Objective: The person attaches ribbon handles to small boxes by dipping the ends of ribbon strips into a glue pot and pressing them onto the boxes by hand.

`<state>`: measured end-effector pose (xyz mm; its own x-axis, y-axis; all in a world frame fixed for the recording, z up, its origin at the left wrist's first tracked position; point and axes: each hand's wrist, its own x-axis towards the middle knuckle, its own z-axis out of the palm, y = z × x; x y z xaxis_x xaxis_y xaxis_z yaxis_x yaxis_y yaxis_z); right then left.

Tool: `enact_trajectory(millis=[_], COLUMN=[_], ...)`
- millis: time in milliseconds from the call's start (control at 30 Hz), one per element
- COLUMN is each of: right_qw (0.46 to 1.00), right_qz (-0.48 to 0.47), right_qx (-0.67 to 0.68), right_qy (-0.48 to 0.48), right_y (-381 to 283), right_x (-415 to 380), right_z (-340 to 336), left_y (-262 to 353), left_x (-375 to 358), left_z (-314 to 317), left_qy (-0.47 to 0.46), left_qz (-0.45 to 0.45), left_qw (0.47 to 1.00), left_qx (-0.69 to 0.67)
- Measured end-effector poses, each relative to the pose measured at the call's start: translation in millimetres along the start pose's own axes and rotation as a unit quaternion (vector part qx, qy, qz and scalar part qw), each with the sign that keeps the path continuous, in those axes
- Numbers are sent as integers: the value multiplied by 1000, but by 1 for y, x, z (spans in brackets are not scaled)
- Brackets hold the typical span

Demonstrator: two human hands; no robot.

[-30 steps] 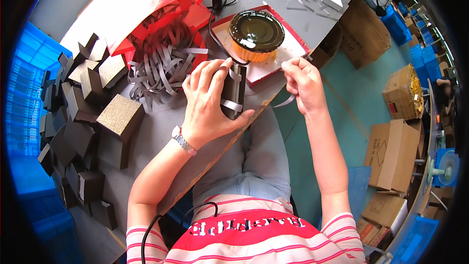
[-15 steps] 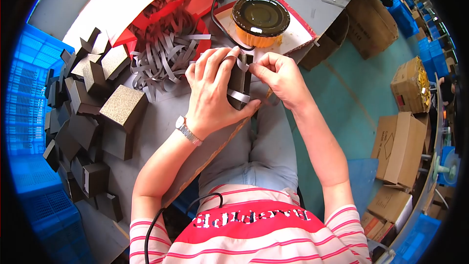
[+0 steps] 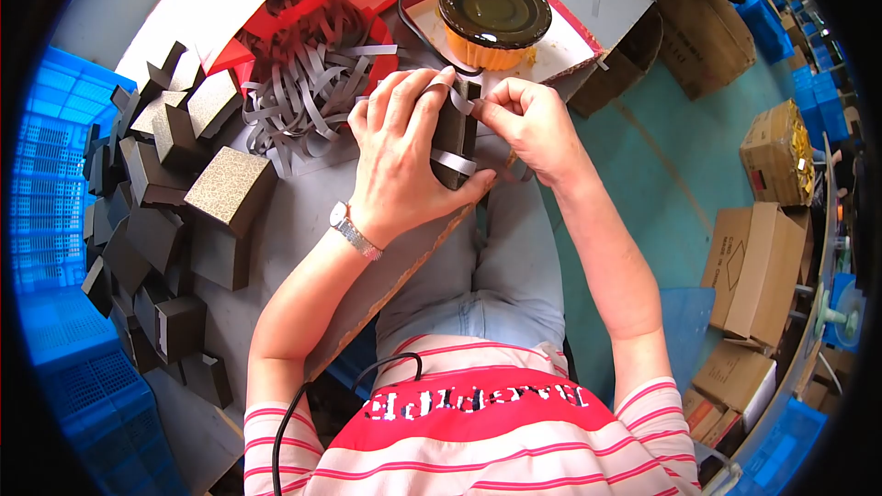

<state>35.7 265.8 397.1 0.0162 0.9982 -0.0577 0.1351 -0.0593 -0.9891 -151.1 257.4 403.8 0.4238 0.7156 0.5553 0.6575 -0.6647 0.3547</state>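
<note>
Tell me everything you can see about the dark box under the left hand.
The dark box looks narrow, brown-black and stiff like card, lying lengthwise away from the person near the grey table's edge. A far strip and a near strip, both pale grey, cross it. The left hand holds it from the left, hiding much of it. The right hand pinches the far strip at its right; whether it touches the box is unclear.

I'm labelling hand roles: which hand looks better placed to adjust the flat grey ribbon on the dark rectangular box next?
Probably the right hand: it appears to pinch the ribbon, while the left hand is holding the box.
</note>
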Motion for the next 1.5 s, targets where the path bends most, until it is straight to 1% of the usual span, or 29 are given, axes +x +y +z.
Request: enact_trajectory(millis=[267, 333, 367, 433, 500, 533, 567, 600, 633, 700, 733, 767, 833, 900, 933, 967, 1000, 1033, 1067, 1133, 1167, 1200, 1233, 1267, 1300, 1333, 1400, 1433, 1500], right_qw=[996, 978, 979, 983, 999, 995, 990, 981, 986, 998, 990, 971, 907, 887, 880, 878, 875, 861, 859, 831, 843, 840, 861, 879, 903, 900, 847, 834, 839], right_qz=[22, -20, -19, -20, -31, 58, 41, 27, 6, -34, -77, -156, -302, -306, -308, -296, -283, -293, -299, -354, -360, -365, -356, -344, -282, -285, -379, -399, -412], right_qx=[-90, -199, -198, -178, -29, 37, 106, 175, 133, 10, -98, -170, -291, -345, -360, -372, -386, -409, -407, -416, -378, -378, -332, -286, -268, -270, -349, -365, -338], right_qy=[16, 54, 54, 34, -33, -79, -79, -84, -97, -51, -60, -56, -37, -33, -31, -52, -71, -74, -82, -106, -130, -132, -147, -164, -182, -188, -130, -108, -110], right_y=[-4, -1, 0, 2, 0, -5, -2, 3, 8, 8, 7, 7, 12, 12, 13, 12, 11, 8, 8, 8, 7, 4, 2, 0, -5, -2, 8, 5, 1], right_x=[-2, -3, -4, -4, -7, -12, -16, -20, -19, -26, -29, -29, -23, -16, -11, -8, -5, -4, -3, 0, 0, -1, -4, -8, -14, -13, -10, -12, -16], right_z=[5, 9, 9, 6, 0, -8, -8, -8, -13, -1, 4, 11, 27, 41, 48, 52, 55, 59, 60, 60, 60, 61, 61, 61, 62, 62, 70, 73, 84], left_y=[2, 3, 3, 4, 3, 1, 1, 4, 6, 13, 18, 23, 28, 43, 55, 67, 80, 92, 102, 119, 120, 125, 128, 128, 121, 116, 100, 88, 84], left_x=[-1, -2, -2, -2, -3, -5, -8, -13, -23, -50, -66, -86, -135, -195, -225, -256, -289, -327, -361, -414, -461, -457, -452, -446, -442, -435, -443, -465, -433], left_z=[1, 2, 2, 1, -5, -9, -16, -30, -45, -87, -109, -131, -173, -211, -228, -238, -249, -253, -255, -249, -241, -236, -229, -221, -213, -207, -192, -185, -178], left_qy=[-2, 1, 1, -1, 3, 7, 4, -20, -55, -107, -130, -141, -140, -96, -78, -25, 2, 43, 63, 66, 40, 26, 10, -16, -71, -154, -180, -163, -311], left_qz=[15, 36, 36, 41, 33, 23, 23, 19, 4, -6, -45, -91, -180, -290, -345, -400, -427, -457, -490, -526, -527, -527, -525, -545, -556, -657, -710, -748, -766], left_qw=[1000, 999, 999, 999, 999, 1000, 999, 998, 998, 994, 991, 986, 973, 947, 925, 906, 887, 869, 844, 801, 773, 779, 787, 779, 761, 675, 619, 595, 497], left_qx=[9, 19, 20, 15, 0, -16, -43, -48, -42, -14, -4, 11, 45, 96, 139, 140, 174, 184, 209, 278, 350, 338, 324, 309, 326, 297, 281, 246, 261])
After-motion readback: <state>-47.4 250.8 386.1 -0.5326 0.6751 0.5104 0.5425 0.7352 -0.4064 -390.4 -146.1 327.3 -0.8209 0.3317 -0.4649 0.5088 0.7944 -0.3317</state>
